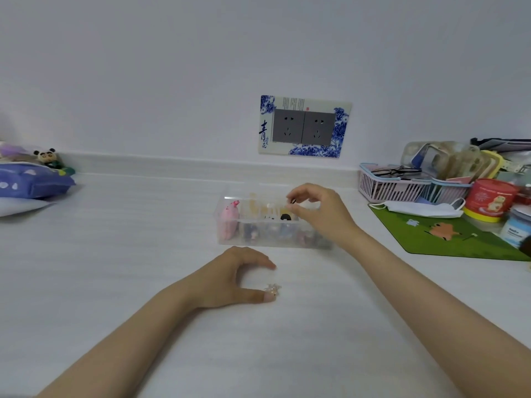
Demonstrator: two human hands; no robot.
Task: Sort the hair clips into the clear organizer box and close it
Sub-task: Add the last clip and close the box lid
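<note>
The clear organizer box (230,239) stands open on the white table, with several clips inside, among them a pink one (229,218) at its left end and a black one (285,217). My right hand (319,209) hovers over the box's back part, thumb and forefinger pinched on a small dark hair clip (293,201). My left hand (238,278) rests on the table in front of the box, fingers curved and apart. A small sparkly clear clip (273,288) lies on the table at my left thumb tip, touching it but not gripped.
A green mat (448,239) lies at the right with a face mask (422,208), a red tin (490,199), jars and pink baskets (393,188). A purple pouch (31,182) and a panda figure (46,156) sit far left. A wall socket (304,127) is behind.
</note>
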